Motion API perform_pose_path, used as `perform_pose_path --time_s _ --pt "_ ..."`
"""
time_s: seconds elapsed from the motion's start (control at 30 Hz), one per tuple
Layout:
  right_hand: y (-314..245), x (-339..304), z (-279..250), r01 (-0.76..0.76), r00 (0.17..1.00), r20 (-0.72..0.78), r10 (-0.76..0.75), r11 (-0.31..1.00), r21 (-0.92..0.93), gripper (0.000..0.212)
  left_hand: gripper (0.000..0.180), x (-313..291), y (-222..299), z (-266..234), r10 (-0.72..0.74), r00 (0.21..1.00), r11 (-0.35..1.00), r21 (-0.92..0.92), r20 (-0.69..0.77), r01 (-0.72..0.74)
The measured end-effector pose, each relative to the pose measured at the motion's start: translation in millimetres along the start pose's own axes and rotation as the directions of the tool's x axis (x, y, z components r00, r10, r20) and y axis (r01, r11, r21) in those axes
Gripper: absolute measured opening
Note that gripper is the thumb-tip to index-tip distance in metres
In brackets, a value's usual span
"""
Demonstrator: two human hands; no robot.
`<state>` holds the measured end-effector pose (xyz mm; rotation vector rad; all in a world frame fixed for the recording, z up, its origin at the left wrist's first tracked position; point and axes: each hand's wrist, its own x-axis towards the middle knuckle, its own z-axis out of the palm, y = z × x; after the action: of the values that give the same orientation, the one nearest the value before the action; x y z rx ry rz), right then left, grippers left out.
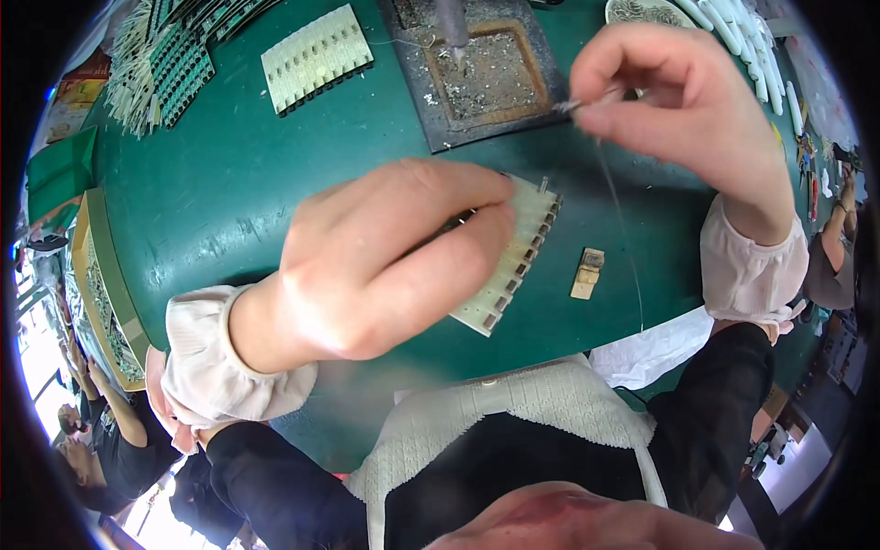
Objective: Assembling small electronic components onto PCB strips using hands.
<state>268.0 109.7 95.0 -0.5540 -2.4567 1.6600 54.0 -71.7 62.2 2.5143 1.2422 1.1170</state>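
- Centrally, a pale circuit-board panel lies slanted over the green bench, in front of the person; whether it rests on the surface cannot be told.
- Its face is cream, nearly rectangular, with a row of small dark, squarish components along the right-hand edge; any lettering is too small to read.
- The left hand covers much of the panel, its grip pinching the upper part between thumb and forefinger.
- The right hand is raised beside the dark soldering tray, its grip closed, thumb to forefinger, on a thin wire that trails down toward the near edge.
- A small tan block sits right of the panel, apart from it.
- A second cream panel lies left of the tray, dark parts along its near edge.
- Farther left are stacked green circuit boards; at upper right, a white bowl of small metal pieces stands beside white tubes.
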Motion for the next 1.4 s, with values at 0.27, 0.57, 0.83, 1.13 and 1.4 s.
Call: perform_pose_path --time_s 0.27,0.57,0.83,1.13,1.4 --pt "-35 -2 -25 -0.401 0.899 -0.429 0.088 0.558 -0.727 0.013 0.024 0 -1 15 0.105 0.991 0.993 0.064 -0.081 -0.100" --pt "-38 -8 -4 -0.203 0.958 -0.285 0.033 0.779 -0.594 0.009 0.029 3 5 1 0.088 0.995 0.995 0.042 0.046 -0.090" --pt "-21 1 18 0.072 0.986 0.156 -0.057 0.993 -0.096 0.013 0.032 5 5 -3 0.083 0.996 0.994 0.068 0.044 -0.086" --pt "-10 0 23 0.164 0.978 0.142 -0.151 0.983 -0.083 0.012 0.033 5 6 -1 0.108 0.993 0.994 0.023 0.038 -0.109" --pt "-11 3 20 0.061 0.968 0.242 -0.068 0.997 0.038 0.017 0.035 3 7 -1 0.133 0.991 0.991 -0.035 0.028 -0.132"
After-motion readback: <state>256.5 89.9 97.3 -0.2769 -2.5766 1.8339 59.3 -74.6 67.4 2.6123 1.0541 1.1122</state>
